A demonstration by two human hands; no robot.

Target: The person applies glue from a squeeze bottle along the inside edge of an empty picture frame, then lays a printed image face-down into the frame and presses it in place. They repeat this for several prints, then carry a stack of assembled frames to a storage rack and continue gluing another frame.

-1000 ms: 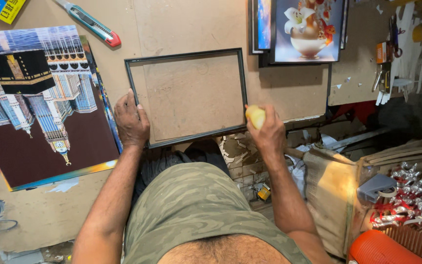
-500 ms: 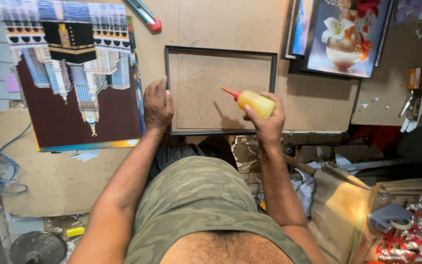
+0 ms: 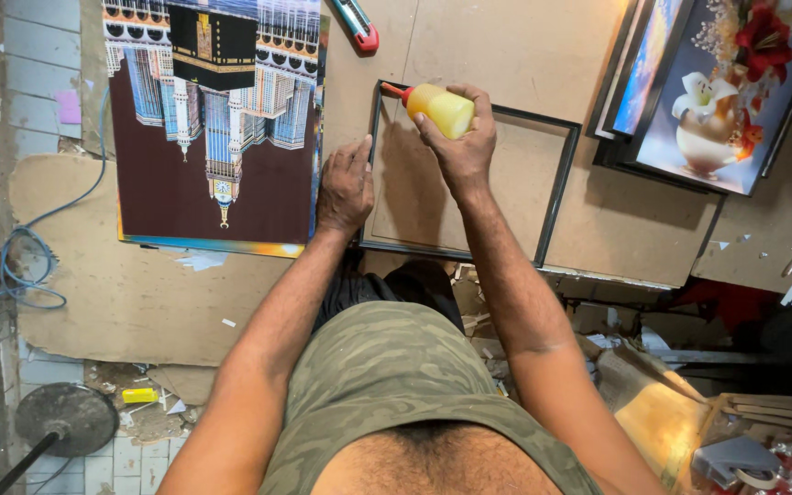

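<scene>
Over the black picture frame [image 3: 469, 174], I am now gripping the yellow glue bottle [image 3: 440, 108] in my closed right hand [image 3: 460, 142], its red nozzle moved to the far-left corner, suggesting gluing; my flat, empty left hand [image 3: 346, 183] is pinning the frame's left edge.

Soft yellow plastic squeeze bottle with a red nozzle [image 3: 442, 109] gripped in the right hand [image 3: 459, 139], tipped over the far left corner of the thin black rectangular picture frame [image 3: 563, 176], nozzle pointed left. Small flat yellow packet [image 3: 140, 395] lay on the tiled floor at lower left, among paper scraps. No labels, signs or screens made out.
</scene>
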